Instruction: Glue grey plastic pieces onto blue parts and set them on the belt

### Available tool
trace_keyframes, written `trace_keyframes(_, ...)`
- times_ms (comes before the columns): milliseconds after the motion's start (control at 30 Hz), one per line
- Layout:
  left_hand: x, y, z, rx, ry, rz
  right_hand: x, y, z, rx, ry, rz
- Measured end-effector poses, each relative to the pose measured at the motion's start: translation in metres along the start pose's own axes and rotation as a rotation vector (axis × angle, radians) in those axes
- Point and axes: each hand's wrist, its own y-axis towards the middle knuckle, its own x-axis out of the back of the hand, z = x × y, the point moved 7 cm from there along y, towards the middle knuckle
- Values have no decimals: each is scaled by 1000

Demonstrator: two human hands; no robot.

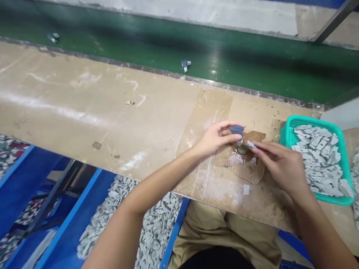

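My left hand (220, 137) pinches a dark blue-grey piece (237, 130) with a pale lower part, just above the worktable. Facing it from the right, my right hand (283, 162) grips a small light-grey piece (250, 145) between thumb and fingers. The two pieces are close together; whether they touch I cannot tell. Directly below them a small round pot or cap (241, 150) sits on a stained, wet-looking cardboard sheet (256, 172). Right of my right hand stands a green plastic basket (347, 164) heaped with light-grey pieces (322, 157).
Beyond the cardboard-covered table (157, 123) runs a green conveyor belt (126, 41), carrying a blue-and-grey part (185, 65) and another similar part (53, 37) farther left. Below the near edge, blue bins (75, 209) hold many grey pieces (159, 224). A metal post (333, 22) rises at upper right.
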Motion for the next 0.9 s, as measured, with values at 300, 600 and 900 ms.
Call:
trace_keyframes(300,16,7,-3,-195,105,-38,-9,-1,18,204,-126,54)
trace_keyframes(600,9,6,-9,-276,103,-6,-14,1,23,271,-226,98)
trace_keyframes(900,9,10,0,-158,185,-24,-15,2,26,279,-254,102)
